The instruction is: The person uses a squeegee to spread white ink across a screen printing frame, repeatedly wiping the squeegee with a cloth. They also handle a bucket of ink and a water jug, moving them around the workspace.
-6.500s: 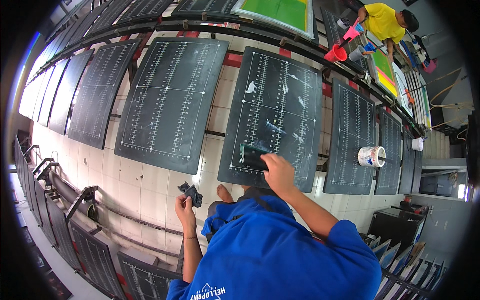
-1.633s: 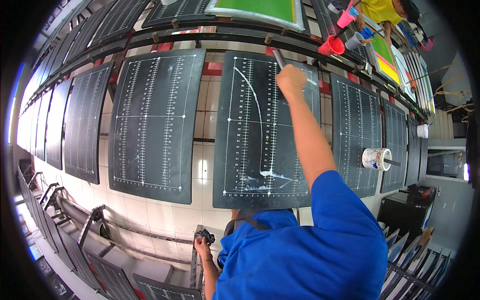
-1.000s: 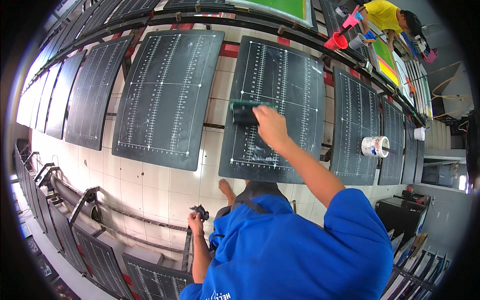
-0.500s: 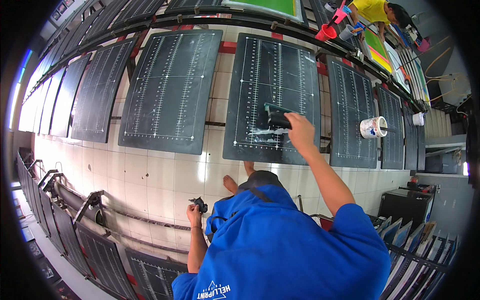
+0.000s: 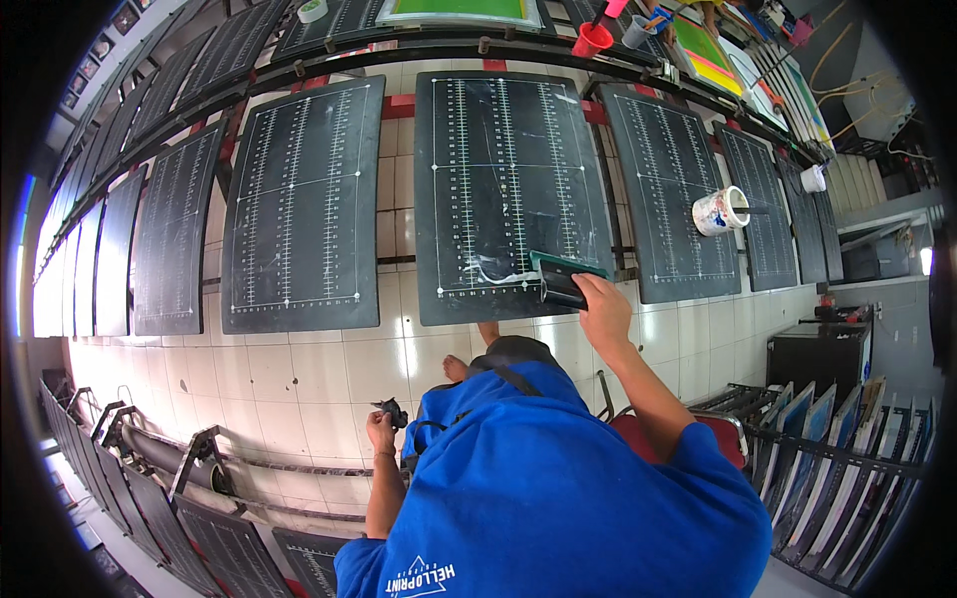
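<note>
My right hand (image 5: 603, 311) grips a squeegee with a black handle and a green blade (image 5: 566, 267). The squeegee is at the near right corner of a black printing board (image 5: 469, 130) marked with white scales and lines. Close to the blade, a whitish wet smear (image 5: 490, 275) lies across the board's near end. Down at my left side, my left hand (image 5: 380, 431) is closed on a crumpled black thing (image 5: 394, 413), whose material I cannot make out.
More black boards (image 5: 299, 209) stand in a row to both sides. A paint-stained white tub (image 5: 714, 212) rests on the board to the right. Beyond the rail are a red cup (image 5: 592, 40) and a green framed screen (image 5: 459, 12). Framed screens (image 5: 819, 419) fill a rack at right.
The squeegee has come nearer to me and to the right over the board, down to its near corner. My left hand still holds the black thing. The whole view has shifted a little.
</note>
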Motion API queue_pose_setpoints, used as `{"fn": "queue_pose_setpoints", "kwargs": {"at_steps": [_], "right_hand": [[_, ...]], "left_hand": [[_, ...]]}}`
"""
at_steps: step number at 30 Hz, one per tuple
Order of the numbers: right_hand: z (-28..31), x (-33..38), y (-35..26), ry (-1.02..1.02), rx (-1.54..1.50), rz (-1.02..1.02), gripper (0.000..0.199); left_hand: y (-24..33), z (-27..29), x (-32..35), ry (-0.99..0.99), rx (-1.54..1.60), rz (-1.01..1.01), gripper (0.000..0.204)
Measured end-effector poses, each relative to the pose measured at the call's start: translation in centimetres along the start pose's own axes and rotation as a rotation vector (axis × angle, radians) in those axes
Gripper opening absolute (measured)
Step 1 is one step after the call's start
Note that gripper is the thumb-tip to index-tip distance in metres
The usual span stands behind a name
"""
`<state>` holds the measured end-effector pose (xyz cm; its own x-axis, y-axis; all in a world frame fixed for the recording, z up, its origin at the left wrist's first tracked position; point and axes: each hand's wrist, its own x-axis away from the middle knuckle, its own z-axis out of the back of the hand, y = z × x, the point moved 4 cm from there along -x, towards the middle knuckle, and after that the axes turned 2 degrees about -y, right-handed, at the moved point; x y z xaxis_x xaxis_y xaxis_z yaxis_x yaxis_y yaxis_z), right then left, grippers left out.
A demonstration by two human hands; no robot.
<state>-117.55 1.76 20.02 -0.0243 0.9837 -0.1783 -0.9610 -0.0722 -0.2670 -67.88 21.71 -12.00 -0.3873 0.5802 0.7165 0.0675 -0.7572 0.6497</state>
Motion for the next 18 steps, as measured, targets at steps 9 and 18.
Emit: {"fn": "queue_pose_setpoints", "kwargs": {"at_steps": [9,18], "right_hand": [[-2.3,-0.8,-6.7,-0.032,-0.089,-0.054,0.038],[-4.3,-1.8,-1.1,-0.007,0.053,-0.025,0.044]], "left_hand": [[3.4,-0.5,-0.6,-0.053,-0.157,-0.012,0.014],[5.5,0.0,1.1,-0.020,-0.125,-0.015,0.015]]}}
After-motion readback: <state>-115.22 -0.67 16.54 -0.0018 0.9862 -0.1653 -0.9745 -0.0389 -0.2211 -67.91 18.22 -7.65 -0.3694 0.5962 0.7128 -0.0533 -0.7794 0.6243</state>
